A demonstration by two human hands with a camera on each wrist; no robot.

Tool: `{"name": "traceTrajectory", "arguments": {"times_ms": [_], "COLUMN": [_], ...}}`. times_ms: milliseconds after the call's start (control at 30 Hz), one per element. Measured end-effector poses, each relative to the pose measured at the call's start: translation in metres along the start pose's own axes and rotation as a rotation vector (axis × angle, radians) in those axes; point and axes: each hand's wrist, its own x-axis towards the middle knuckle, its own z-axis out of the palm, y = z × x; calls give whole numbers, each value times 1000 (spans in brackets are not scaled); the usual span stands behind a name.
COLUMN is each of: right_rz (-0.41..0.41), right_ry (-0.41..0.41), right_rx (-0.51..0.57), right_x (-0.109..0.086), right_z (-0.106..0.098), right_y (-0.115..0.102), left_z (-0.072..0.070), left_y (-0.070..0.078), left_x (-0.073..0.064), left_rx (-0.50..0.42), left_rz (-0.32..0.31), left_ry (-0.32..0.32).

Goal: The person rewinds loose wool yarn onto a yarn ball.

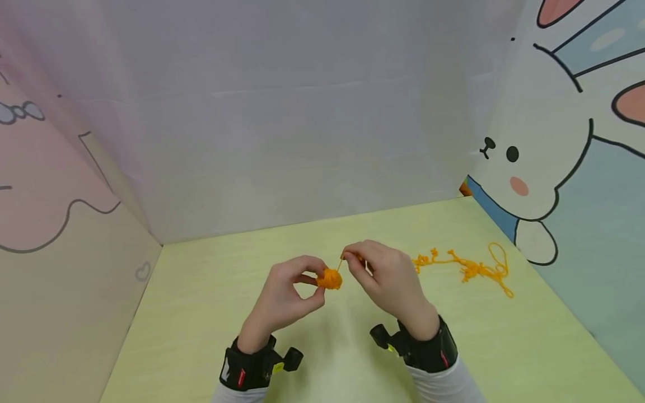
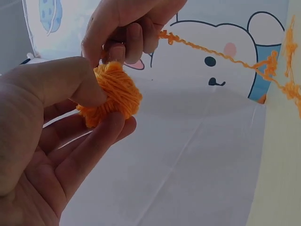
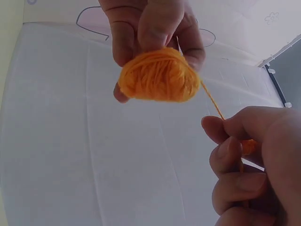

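Note:
A small ball of orange yarn (image 1: 330, 279) is pinched between the thumb and fingers of my left hand (image 1: 289, 294), above the table. In the right wrist view the wound strands of the yarn ball (image 3: 160, 77) show from the side. A single yarn strand (image 3: 212, 100) runs taut from the ball to my right hand (image 1: 385, 274). Thumb and forefinger of that hand pinch the strand, and the other fingers curl round more of it. From the right hand the loose yarn (image 2: 211, 50) trails off toward the table, knotted in places.
A tangled heap of orange yarn (image 1: 476, 270) lies on the pale yellow table (image 1: 201, 347), right of my right hand. White sheeting (image 1: 302, 140) stands behind the table, and printed cartoon panels (image 1: 534, 168) close in the sides.

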Motion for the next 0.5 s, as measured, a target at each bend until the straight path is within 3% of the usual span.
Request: {"name": "traceTrajectory", "arguments": {"times_ms": [133,267,400,500], "right_rz": [13,48,80,98], "right_ry": [-21,-69,-130,-130], "right_rx": [-8,0,6,-3], "right_x": [2,2,1,1], "right_z": [1,5,11,13], "right_y": [0,0,0,1], "left_z": [-4,-8,-8,-8], "left_y": [16,24,14,3], "left_x": [4,4,-1,-4], "left_rx": [-57,-132,-184,-198], "left_rz": [34,26,3,-8], "left_ry": [-22,-27,-2,27]}}
